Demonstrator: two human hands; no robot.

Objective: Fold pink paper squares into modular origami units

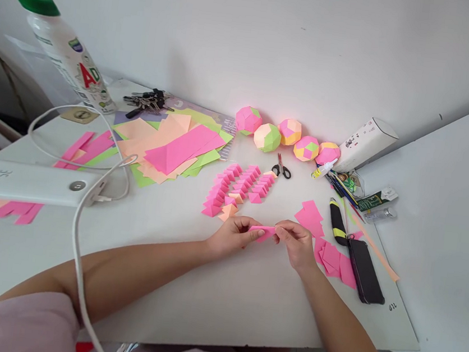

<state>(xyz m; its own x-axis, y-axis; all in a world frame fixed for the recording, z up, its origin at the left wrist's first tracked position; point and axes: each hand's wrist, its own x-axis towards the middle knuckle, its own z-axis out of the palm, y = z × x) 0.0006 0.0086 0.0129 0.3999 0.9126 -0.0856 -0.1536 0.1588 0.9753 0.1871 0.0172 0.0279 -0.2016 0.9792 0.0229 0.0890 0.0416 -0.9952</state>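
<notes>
Both of my hands meet over the white table [212, 298] near its middle. My left hand [234, 236] and my right hand [297, 244] are closed on the two ends of a small folded pink paper piece [262, 232], pinched between fingers and thumbs. Just beyond them lie rows of several folded pink units [239, 185] with a few peach ones. Loose pink paper squares [328, 249] lie beside my right hand.
Several paper balls [288, 134] line the wall. Scissors [281, 168], a stack of coloured sheets [170, 146], keys [147, 101], a white bottle [68, 55], a power bank [26, 181] with cable, a phone [365, 270], a cutter [337, 221], pens and a box [365, 143] surround the hands.
</notes>
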